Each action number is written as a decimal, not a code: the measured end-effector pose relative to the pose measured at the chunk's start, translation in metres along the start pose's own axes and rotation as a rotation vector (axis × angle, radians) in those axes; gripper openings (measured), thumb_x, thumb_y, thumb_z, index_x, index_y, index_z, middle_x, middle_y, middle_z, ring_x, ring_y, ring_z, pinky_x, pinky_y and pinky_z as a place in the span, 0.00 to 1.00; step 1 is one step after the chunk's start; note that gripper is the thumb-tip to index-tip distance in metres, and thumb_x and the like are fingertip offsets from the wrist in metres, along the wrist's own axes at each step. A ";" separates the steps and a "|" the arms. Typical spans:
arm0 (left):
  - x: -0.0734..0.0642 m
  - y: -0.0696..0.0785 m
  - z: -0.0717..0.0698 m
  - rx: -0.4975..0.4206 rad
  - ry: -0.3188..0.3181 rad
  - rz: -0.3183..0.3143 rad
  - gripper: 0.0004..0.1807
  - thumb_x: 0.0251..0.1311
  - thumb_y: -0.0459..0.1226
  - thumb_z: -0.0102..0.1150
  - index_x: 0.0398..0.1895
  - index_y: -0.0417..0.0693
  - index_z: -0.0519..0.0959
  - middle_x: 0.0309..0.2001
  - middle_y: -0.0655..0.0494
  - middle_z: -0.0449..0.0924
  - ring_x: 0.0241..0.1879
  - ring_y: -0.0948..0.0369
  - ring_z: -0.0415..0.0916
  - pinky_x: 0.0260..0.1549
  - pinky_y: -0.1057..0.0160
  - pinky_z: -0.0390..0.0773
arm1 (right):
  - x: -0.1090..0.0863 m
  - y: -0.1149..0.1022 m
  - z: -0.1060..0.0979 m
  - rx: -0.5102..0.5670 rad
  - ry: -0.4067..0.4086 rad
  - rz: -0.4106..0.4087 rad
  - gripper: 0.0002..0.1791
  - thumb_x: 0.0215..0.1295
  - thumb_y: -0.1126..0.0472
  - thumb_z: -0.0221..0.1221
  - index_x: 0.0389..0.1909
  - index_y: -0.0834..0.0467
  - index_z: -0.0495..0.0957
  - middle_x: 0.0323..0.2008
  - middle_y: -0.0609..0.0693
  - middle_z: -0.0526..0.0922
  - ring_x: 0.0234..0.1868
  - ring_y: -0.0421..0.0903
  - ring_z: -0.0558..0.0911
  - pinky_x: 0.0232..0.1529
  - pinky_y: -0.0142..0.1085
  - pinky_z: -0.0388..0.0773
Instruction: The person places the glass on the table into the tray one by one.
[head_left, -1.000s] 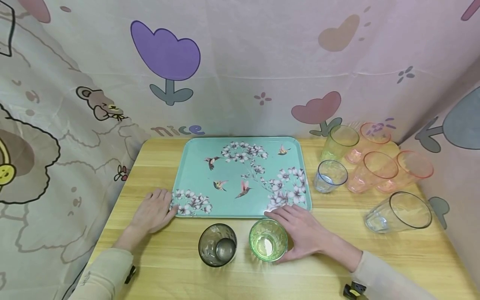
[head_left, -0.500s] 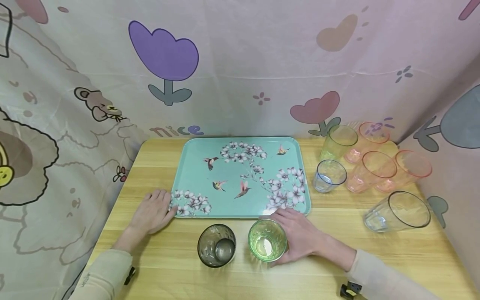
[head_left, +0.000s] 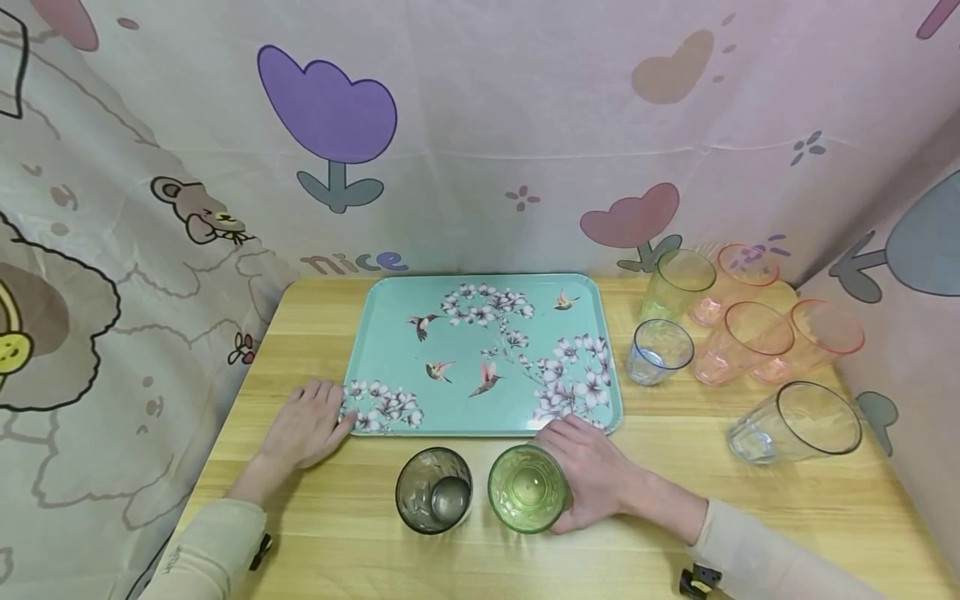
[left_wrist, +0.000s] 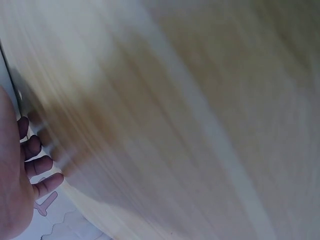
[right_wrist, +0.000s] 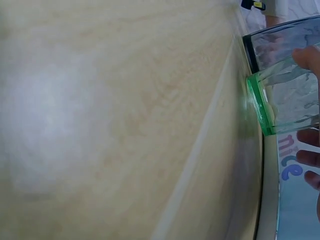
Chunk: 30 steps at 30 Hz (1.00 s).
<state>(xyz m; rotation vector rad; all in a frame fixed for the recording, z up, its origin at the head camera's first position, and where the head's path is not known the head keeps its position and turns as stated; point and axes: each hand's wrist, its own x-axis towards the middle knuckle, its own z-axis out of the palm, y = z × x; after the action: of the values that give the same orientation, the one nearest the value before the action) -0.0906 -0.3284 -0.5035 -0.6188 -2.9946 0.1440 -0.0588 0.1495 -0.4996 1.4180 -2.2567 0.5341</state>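
A green glass (head_left: 527,492) stands in front of the tray, and my right hand (head_left: 588,473) grips it from the right side, thumb and fingers around it. In the right wrist view the glass's thick green base (right_wrist: 261,105) looks tilted and close to the tabletop; whether it touches the wood I cannot tell. Just left of it is a dark grey glass (head_left: 433,492). My left hand (head_left: 303,423) rests flat on the table, its thumb at the lower left corner of the turquoise tray (head_left: 480,350) with birds and blossoms.
Several glasses crowd the right side: a small blue-rimmed glass (head_left: 660,353), a yellow-green one (head_left: 678,283), pink ones such as this front glass (head_left: 742,343), and a large clear glass (head_left: 795,425). A patterned curtain (head_left: 480,150) hangs behind the wooden table (head_left: 360,542).
My right hand has closed its fingers around the green glass, which has shifted slightly toward the left and nearer to me. The left hand, the tray and the other glasses are unmoved.
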 end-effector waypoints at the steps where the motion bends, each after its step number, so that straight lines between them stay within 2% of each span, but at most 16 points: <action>1: 0.000 0.000 0.000 -0.001 -0.002 -0.001 0.18 0.72 0.49 0.51 0.39 0.42 0.68 0.39 0.43 0.75 0.43 0.46 0.72 0.45 0.46 0.73 | 0.001 0.000 0.000 -0.013 0.000 -0.003 0.53 0.26 0.21 0.74 0.51 0.54 0.80 0.42 0.43 0.85 0.44 0.38 0.81 0.50 0.35 0.79; 15: 0.001 -0.001 0.001 -0.007 -0.008 0.004 0.18 0.72 0.49 0.52 0.38 0.42 0.67 0.39 0.44 0.74 0.43 0.46 0.72 0.44 0.46 0.73 | 0.012 0.002 -0.006 -0.089 0.021 -0.072 0.50 0.27 0.21 0.73 0.47 0.53 0.81 0.40 0.42 0.86 0.42 0.39 0.81 0.49 0.36 0.77; 22: 0.002 0.000 0.001 0.000 -0.013 0.009 0.18 0.73 0.49 0.51 0.38 0.42 0.67 0.38 0.44 0.73 0.42 0.46 0.72 0.44 0.46 0.73 | 0.020 0.007 -0.016 -0.126 -0.011 -0.087 0.52 0.26 0.18 0.71 0.47 0.54 0.82 0.40 0.43 0.87 0.42 0.40 0.82 0.49 0.36 0.78; 30: 0.001 -0.001 0.000 0.007 -0.015 0.009 0.18 0.72 0.49 0.52 0.38 0.43 0.66 0.37 0.44 0.72 0.42 0.46 0.71 0.43 0.46 0.72 | 0.033 0.016 -0.027 -0.152 -0.030 -0.119 0.50 0.27 0.19 0.72 0.46 0.53 0.81 0.39 0.43 0.86 0.42 0.40 0.81 0.48 0.37 0.77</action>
<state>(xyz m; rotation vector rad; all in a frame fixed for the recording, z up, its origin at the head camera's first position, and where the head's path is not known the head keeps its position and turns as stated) -0.0922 -0.3287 -0.5036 -0.6332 -3.0051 0.1598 -0.0819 0.1457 -0.4608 1.4798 -2.1683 0.2985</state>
